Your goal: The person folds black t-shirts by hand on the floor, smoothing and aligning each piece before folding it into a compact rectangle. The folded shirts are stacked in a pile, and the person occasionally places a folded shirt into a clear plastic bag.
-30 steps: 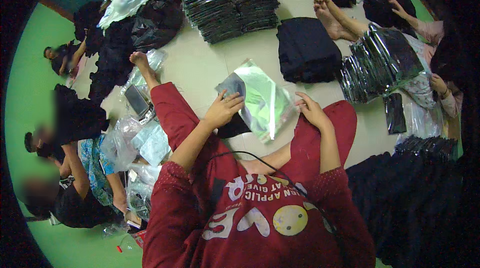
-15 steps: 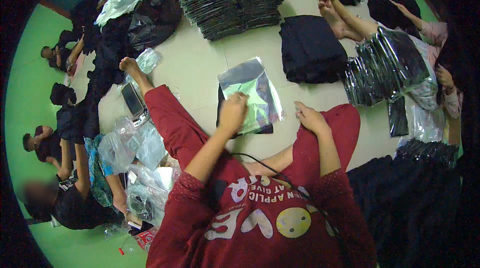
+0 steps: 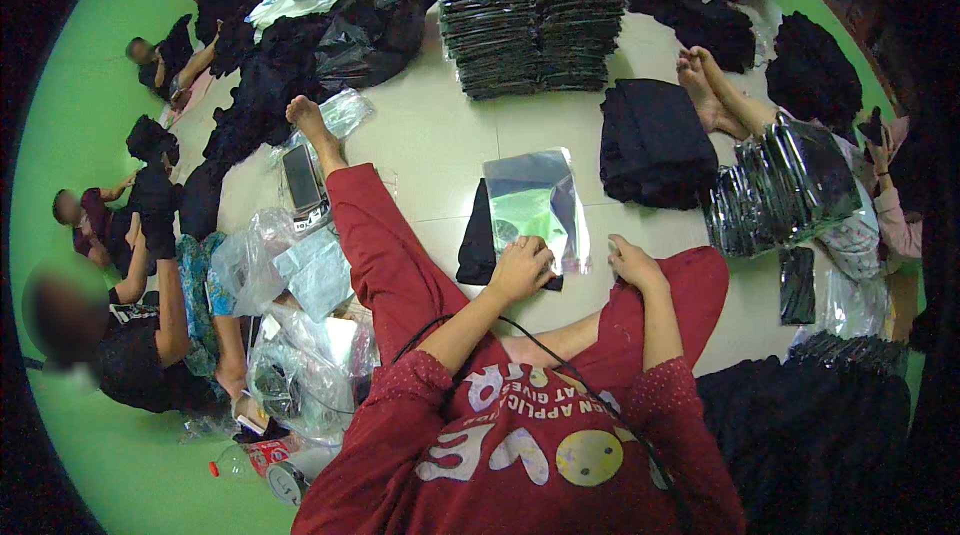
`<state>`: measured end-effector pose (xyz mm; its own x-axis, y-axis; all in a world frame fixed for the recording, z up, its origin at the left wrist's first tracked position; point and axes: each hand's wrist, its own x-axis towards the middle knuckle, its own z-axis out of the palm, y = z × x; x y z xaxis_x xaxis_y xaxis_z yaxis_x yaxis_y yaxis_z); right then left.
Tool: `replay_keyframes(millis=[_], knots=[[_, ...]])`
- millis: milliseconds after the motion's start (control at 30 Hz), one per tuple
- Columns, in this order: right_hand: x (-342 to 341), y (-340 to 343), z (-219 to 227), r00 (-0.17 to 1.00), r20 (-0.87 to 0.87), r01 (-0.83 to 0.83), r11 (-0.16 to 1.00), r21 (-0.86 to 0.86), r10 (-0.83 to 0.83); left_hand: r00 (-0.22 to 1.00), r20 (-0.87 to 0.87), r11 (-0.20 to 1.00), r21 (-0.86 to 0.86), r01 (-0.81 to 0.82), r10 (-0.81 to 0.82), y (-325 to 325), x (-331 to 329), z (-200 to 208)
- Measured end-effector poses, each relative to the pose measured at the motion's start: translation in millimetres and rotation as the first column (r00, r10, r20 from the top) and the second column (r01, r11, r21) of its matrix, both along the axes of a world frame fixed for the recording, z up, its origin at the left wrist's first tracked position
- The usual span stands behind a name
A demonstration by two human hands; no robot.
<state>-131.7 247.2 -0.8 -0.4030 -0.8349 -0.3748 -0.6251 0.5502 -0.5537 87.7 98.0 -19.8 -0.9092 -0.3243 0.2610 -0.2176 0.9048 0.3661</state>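
On the floor between my bent legs lies a clear plastic bag [image 3: 515, 175], flat and shiny, with a pale green sheen. It overlaps a folded black cloth [image 3: 475, 247], which shows at the bag's left side and lower edge. My left hand [image 3: 522, 268] is closed, its fingers curled on the bag's near edge. Just off the bag's right corner, my right hand [image 3: 636, 263] has its fingers partly stretched and apart, beside my right knee. Nothing shows in it.
Tall stacks of bagged black items [image 3: 535, 20] stand ahead. A folded black cloth pile [image 3: 655, 140] and another bagged stack [image 3: 785, 185] lie to the right, by a co-worker's feet. Loose plastic bags [image 3: 300, 365] and a phone [image 3: 300, 178] lie left. Several other people sit around.
My left hand has come down from the bag's middle to its near edge. More black cloth shows at the bag's left. The whole view has shifted; my right hand stays near the knee.
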Motion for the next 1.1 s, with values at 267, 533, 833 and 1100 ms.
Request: replay_keyframes(millis=[267, 533, 833, 1100], knots=[[-0.2, -2.2, -7.3, 0.999, -0.049, -0.014, 0.998, 0.057, 0.017, 0.997, 0.067, 0.997, 0.075, 0.034, -0.04, -1.3, 4.3, 0.3], [-3.4, -0.5, -9.7, 0.998, -0.033, -0.041, 0.996, 0.075, 0.044, 0.999, -0.022, 0.993, 0.115, 0.033, -0.03, -3.6, 4.1, -2.9], [-2.0, -1.8, -4.4, 0.997, -0.073, -0.026, 0.995, 0.097, 0.033, 0.995, 0.097, 0.997, 0.071, 0.007, -0.014, -7.9, 2.6, 0.8], [-6.8, -1.9, -15.7, 0.999, -0.028, -0.039, 0.995, 0.089, 0.041, 0.985, 0.114, 0.991, 0.036, 0.127, -0.13, -12.8, 6.4, 0.5]])
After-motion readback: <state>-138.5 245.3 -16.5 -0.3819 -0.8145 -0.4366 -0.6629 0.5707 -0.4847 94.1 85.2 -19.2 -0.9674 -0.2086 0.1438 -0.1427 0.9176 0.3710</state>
